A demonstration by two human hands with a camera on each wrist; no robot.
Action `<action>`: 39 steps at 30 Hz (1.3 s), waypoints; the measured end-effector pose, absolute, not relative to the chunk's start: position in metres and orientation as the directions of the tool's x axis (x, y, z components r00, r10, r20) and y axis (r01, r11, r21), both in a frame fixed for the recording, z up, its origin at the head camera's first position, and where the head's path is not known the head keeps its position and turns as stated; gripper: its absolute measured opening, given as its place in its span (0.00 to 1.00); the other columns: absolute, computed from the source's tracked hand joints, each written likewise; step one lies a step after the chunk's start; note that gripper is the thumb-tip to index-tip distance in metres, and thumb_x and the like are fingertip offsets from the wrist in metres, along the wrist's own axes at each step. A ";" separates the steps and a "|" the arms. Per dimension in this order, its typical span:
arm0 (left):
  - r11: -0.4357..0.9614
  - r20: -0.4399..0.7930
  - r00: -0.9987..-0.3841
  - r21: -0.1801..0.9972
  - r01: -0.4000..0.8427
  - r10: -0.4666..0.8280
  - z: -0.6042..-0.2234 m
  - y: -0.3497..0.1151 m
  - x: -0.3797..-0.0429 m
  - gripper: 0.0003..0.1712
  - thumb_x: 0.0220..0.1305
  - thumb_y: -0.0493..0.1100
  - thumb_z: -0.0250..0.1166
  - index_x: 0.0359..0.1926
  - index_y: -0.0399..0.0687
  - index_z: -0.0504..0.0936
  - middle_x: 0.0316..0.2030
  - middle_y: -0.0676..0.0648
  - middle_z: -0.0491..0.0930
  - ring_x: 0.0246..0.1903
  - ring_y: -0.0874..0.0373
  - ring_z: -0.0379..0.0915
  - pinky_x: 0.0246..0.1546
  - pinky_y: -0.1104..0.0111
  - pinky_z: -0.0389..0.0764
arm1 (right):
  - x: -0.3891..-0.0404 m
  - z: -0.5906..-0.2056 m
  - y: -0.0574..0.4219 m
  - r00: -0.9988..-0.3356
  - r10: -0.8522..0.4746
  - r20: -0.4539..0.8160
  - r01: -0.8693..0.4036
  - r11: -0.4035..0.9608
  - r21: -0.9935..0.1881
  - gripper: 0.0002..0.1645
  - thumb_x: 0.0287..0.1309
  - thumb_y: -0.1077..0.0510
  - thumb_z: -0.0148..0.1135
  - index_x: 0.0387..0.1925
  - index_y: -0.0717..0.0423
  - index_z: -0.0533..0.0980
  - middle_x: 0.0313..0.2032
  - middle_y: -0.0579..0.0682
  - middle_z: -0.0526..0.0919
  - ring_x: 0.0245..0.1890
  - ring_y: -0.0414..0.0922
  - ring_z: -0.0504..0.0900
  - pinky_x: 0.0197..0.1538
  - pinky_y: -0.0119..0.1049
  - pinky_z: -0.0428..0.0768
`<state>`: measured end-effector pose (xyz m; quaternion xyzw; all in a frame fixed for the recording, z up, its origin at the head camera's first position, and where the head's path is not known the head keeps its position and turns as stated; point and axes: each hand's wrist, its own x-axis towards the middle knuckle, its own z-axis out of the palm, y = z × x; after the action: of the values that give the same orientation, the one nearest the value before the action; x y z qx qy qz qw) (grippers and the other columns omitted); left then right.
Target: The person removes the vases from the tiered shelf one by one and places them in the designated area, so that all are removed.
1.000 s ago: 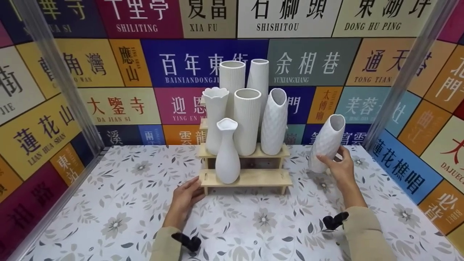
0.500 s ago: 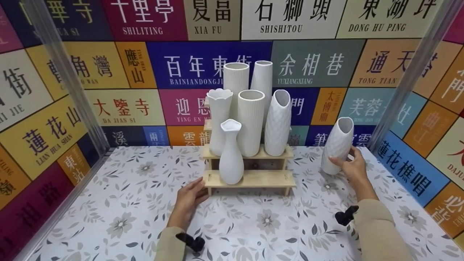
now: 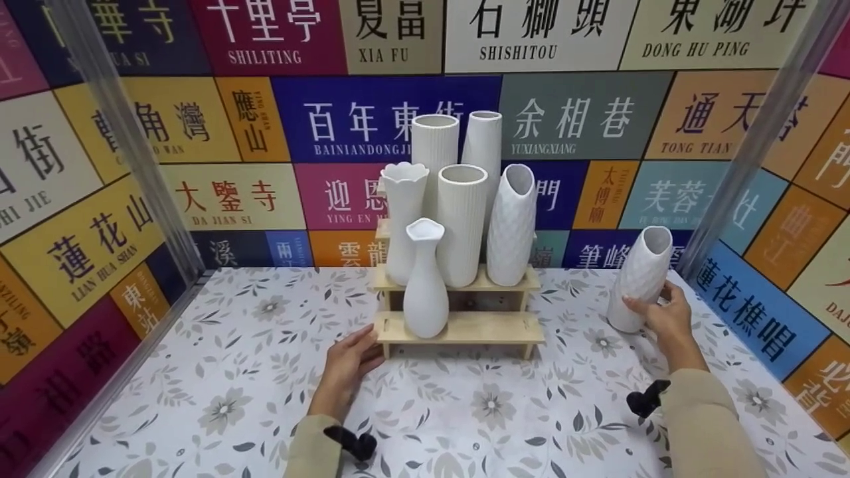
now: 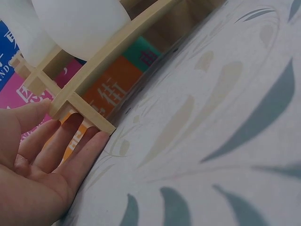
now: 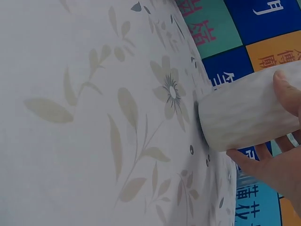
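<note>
- Shifted right and lower since the frame half a second ago, a white textured vase (image 3: pixel 641 279) is held, mouth up, toward the right side of the floral counter (image 3: pixel 431 411), well apart from the stepped wooden stand (image 3: pixel 491 326).
- Thumb on one side and fingers on the other, the person's right grip (image 3: pixel 671 318) pinches the vase at its lower half; whether the base touches the counter cannot be told.
- Across the counter, the left grip (image 3: pixel 348 362) has its fingers extended and slightly apart, touching the left end of the stand's bottom step.
- Open counter stretches between stand and held vase, and in front of the stand.
- Room narrows to the right, where the lettered side wall (image 3: pixel 747 312) rises near the vase; the back wall (image 3: pixel 584 40) borders the counter's rear edge.
- One slim-necked vase (image 3: pixel 426 292) occupies the bottom step, bare board running from it to the right edge.
- Above, a scalloped vase (image 3: pixel 403 232), a ribbed vase (image 3: pixel 461 232) and a slant-mouthed vase (image 3: pixel 511 232) share a tier, the last near its right edge.
</note>
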<state>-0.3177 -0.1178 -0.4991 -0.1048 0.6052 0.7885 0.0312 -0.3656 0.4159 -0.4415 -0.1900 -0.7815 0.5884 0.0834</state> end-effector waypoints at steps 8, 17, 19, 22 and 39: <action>-0.242 -0.195 -0.977 0.955 -0.169 -0.087 -0.502 -0.118 -0.318 0.29 0.71 0.46 0.63 0.68 0.40 0.72 0.61 0.32 0.77 0.53 0.48 0.82 0.55 0.62 0.87 | -0.361 -0.448 0.421 -0.927 0.364 -0.085 0.192 0.270 -0.944 0.59 0.66 0.45 0.63 0.80 0.49 0.34 0.81 0.57 0.37 0.79 0.61 0.46 0.78 0.58 0.61; -0.254 -0.221 -0.971 0.948 -0.192 -0.092 -0.501 -0.118 -0.319 0.29 0.71 0.47 0.64 0.69 0.43 0.72 0.63 0.33 0.76 0.56 0.47 0.80 0.57 0.61 0.86 | -0.364 -0.441 0.423 -0.940 0.340 -0.028 0.193 0.464 -0.864 0.58 0.67 0.41 0.59 0.80 0.56 0.35 0.75 0.73 0.48 0.74 0.69 0.54 0.73 0.64 0.67; -0.252 -0.221 -0.971 0.948 -0.192 -0.093 -0.500 -0.118 -0.319 0.30 0.70 0.47 0.64 0.69 0.43 0.72 0.63 0.33 0.76 0.56 0.47 0.81 0.57 0.61 0.86 | -0.365 -0.441 0.422 -0.940 0.341 -0.018 0.192 0.484 -0.854 0.57 0.68 0.41 0.59 0.80 0.57 0.37 0.74 0.73 0.50 0.72 0.69 0.56 0.71 0.61 0.70; -0.254 -0.222 -0.971 0.948 -0.192 -0.093 -0.499 -0.118 -0.319 0.29 0.71 0.46 0.64 0.69 0.42 0.72 0.63 0.33 0.76 0.55 0.47 0.81 0.56 0.61 0.86 | -0.365 -0.441 0.423 -0.940 0.342 -0.002 0.185 0.502 -0.845 0.55 0.69 0.43 0.58 0.79 0.59 0.38 0.73 0.73 0.52 0.71 0.68 0.58 0.67 0.57 0.74; -0.257 -0.213 -0.972 0.949 -0.182 -0.098 -0.500 -0.119 -0.320 0.29 0.69 0.45 0.65 0.68 0.41 0.73 0.58 0.34 0.80 0.48 0.52 0.84 0.53 0.62 0.88 | -0.354 -0.447 0.421 -0.923 0.384 -0.031 0.198 0.402 -0.894 0.54 0.68 0.41 0.58 0.80 0.56 0.40 0.77 0.66 0.50 0.74 0.63 0.61 0.72 0.54 0.73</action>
<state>-0.3202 -0.1188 -0.4999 -0.1150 0.6089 0.7844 0.0267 -0.3535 0.4210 -0.4474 -0.1748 -0.8326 0.5179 0.0899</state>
